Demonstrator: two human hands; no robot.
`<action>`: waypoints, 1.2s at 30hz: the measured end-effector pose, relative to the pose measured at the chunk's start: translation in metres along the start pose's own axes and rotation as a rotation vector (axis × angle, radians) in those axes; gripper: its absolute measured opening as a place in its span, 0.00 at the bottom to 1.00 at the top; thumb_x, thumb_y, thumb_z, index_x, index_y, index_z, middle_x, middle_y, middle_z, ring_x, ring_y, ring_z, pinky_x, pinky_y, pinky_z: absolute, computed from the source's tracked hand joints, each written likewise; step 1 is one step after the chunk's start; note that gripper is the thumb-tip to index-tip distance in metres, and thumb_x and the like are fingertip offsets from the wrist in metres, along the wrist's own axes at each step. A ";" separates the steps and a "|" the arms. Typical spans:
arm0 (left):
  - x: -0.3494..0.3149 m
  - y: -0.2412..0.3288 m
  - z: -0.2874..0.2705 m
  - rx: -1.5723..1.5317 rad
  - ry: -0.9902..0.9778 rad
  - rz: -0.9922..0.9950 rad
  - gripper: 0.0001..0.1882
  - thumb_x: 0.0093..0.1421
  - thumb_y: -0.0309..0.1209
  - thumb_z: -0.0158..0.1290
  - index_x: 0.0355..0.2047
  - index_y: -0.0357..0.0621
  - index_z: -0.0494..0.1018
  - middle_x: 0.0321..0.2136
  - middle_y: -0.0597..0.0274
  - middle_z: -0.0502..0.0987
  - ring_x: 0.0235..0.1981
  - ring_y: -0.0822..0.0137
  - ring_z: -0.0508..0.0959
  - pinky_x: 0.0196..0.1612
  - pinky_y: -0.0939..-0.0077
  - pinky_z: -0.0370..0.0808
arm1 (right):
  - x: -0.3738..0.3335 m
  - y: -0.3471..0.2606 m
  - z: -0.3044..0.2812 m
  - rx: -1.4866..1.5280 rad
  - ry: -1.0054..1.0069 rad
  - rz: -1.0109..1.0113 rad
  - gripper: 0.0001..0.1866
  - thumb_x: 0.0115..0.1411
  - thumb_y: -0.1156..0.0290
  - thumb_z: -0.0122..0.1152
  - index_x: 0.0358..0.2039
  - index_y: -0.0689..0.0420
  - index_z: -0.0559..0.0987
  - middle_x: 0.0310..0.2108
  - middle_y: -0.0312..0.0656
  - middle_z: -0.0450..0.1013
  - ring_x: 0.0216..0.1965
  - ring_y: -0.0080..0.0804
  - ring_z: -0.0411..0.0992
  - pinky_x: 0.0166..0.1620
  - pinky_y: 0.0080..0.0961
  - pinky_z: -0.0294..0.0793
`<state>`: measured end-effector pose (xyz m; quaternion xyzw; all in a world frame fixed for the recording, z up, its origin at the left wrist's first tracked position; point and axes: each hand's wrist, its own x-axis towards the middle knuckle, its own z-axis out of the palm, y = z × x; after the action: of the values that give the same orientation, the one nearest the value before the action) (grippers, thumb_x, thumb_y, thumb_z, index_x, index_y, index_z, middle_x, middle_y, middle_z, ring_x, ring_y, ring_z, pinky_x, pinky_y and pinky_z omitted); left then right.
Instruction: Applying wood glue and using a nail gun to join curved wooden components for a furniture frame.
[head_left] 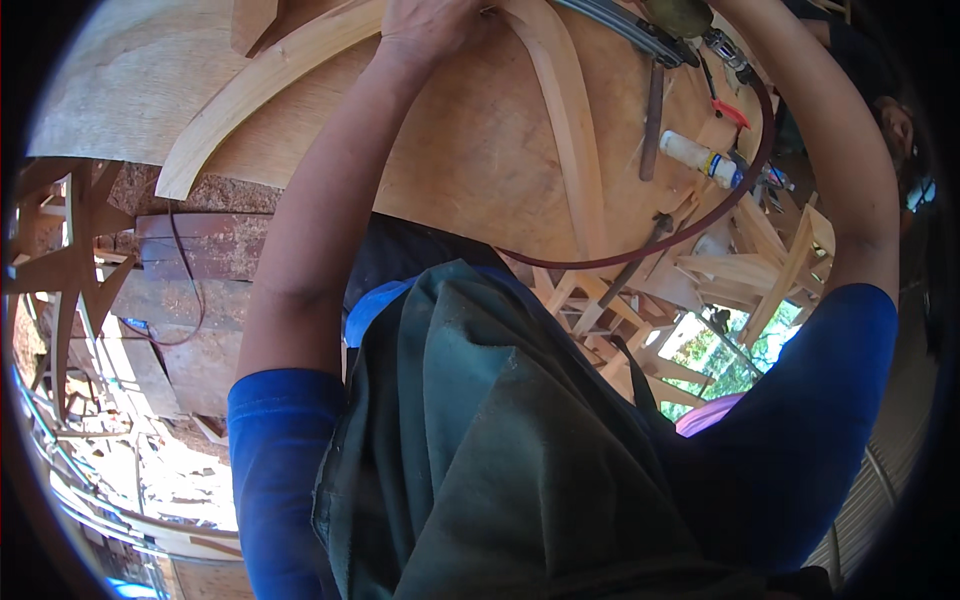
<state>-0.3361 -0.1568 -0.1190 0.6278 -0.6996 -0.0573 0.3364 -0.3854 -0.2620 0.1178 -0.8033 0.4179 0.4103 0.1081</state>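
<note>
My left hand (pixel 432 20) is at the top edge, over the place where two curved wooden pieces come close together. One curved piece (pixel 265 90) sweeps down to the left; the other curved piece (pixel 565 120) runs down toward me. The fingers of this hand are cut off by the frame, so its grip does not show. My right forearm reaches up past the top edge, and the hand is out of view. Near it is a partly seen air nailer (pixel 625 28), with a metal hose fitting (pixel 728 48) and a dark red hose (pixel 715 212) looping toward me.
Under the pieces lies a plywood tabletop (pixel 465 170). On its right are a white bottle (pixel 700 158), a red-handled tool (pixel 731 113), a dark bar (pixel 652 125) and a hammer (pixel 640 255). Wooden frames (pixel 770 265) are stacked beyond, and scraps litter the left floor.
</note>
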 end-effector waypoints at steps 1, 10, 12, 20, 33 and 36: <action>-0.006 -0.005 0.006 0.009 0.003 -0.010 0.20 0.50 0.33 0.59 0.43 0.37 0.76 0.41 0.46 0.77 0.47 0.48 0.75 0.52 0.57 0.72 | -0.011 0.000 -0.001 0.137 0.057 0.024 0.17 0.54 0.63 0.62 0.26 0.68 0.82 0.16 0.47 0.75 0.18 0.37 0.75 0.23 0.35 0.74; 0.002 -0.002 0.001 -0.010 -0.016 -0.047 0.28 0.53 0.38 0.60 0.48 0.28 0.73 0.40 0.44 0.77 0.45 0.48 0.77 0.52 0.59 0.73 | -0.031 0.050 0.026 0.794 0.094 -0.013 0.12 0.60 0.75 0.64 0.20 0.60 0.74 0.11 0.38 0.67 0.11 0.28 0.67 0.15 0.27 0.65; 0.002 -0.004 0.003 0.070 -0.005 -0.001 0.29 0.54 0.41 0.61 0.48 0.28 0.73 0.40 0.45 0.77 0.45 0.49 0.77 0.52 0.58 0.73 | -0.029 0.049 0.028 0.822 0.065 0.076 0.13 0.60 0.72 0.66 0.21 0.61 0.75 0.12 0.38 0.68 0.11 0.28 0.67 0.16 0.27 0.66; 0.007 0.006 -0.009 -0.194 0.073 -0.034 0.29 0.52 0.42 0.63 0.47 0.30 0.73 0.37 0.46 0.77 0.43 0.49 0.77 0.50 0.58 0.74 | 0.000 0.034 0.015 0.491 0.067 -0.058 0.10 0.55 0.70 0.69 0.23 0.62 0.79 0.16 0.38 0.71 0.14 0.26 0.69 0.19 0.27 0.69; 0.004 0.004 -0.003 -0.045 0.009 -0.092 0.20 0.51 0.36 0.63 0.40 0.36 0.75 0.34 0.49 0.78 0.39 0.50 0.79 0.46 0.58 0.75 | 0.008 0.001 0.006 0.335 0.042 -0.022 0.09 0.53 0.71 0.68 0.28 0.64 0.80 0.18 0.40 0.73 0.17 0.27 0.71 0.21 0.27 0.71; 0.002 0.007 -0.020 -0.265 0.052 -0.071 0.21 0.51 0.38 0.64 0.41 0.36 0.75 0.34 0.48 0.78 0.40 0.50 0.79 0.46 0.58 0.75 | 0.009 -0.001 0.005 0.233 0.034 0.010 0.10 0.53 0.69 0.69 0.27 0.65 0.80 0.18 0.42 0.74 0.16 0.29 0.72 0.21 0.28 0.72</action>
<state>-0.3312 -0.1503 -0.0991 0.6036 -0.6541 -0.1448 0.4323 -0.3845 -0.2646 0.1077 -0.7900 0.4687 0.3457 0.1917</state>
